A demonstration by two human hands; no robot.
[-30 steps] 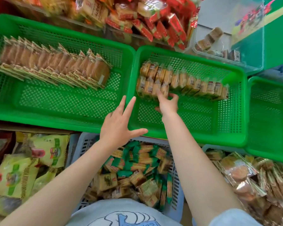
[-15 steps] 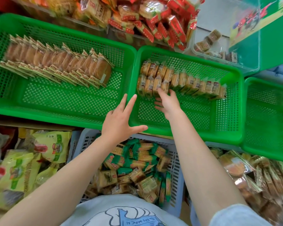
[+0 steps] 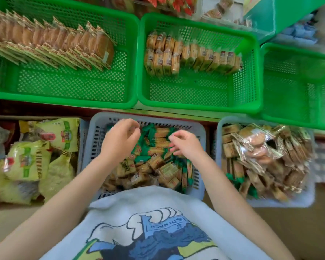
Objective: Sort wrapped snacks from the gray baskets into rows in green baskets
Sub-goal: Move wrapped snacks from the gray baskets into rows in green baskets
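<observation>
A gray basket (image 3: 94, 132) right in front of me holds a heap of small wrapped snacks (image 3: 154, 158), some brown, some with green ends. My left hand (image 3: 120, 139) and my right hand (image 3: 184, 143) hover over that heap with loosely curled fingers and hold nothing. The middle green basket (image 3: 195, 104) carries a row of brown biscuit packs (image 3: 191, 55) along its far side, with a short second row at its left. The left green basket (image 3: 64, 98) has a long row of wrapped cakes (image 3: 51, 40).
A second gray basket (image 3: 281, 203) at the right is full of clear-wrapped biscuits. A third green basket (image 3: 296, 121) stands at the far right. Yellow-green snack bags (image 3: 34, 158) lie at the left. Red-wrapped snacks fill bins behind the green baskets.
Both hands pulled back from the middle green basket, where the right hand was at the biscuit row, down to the gray basket. The view tilted downward.
</observation>
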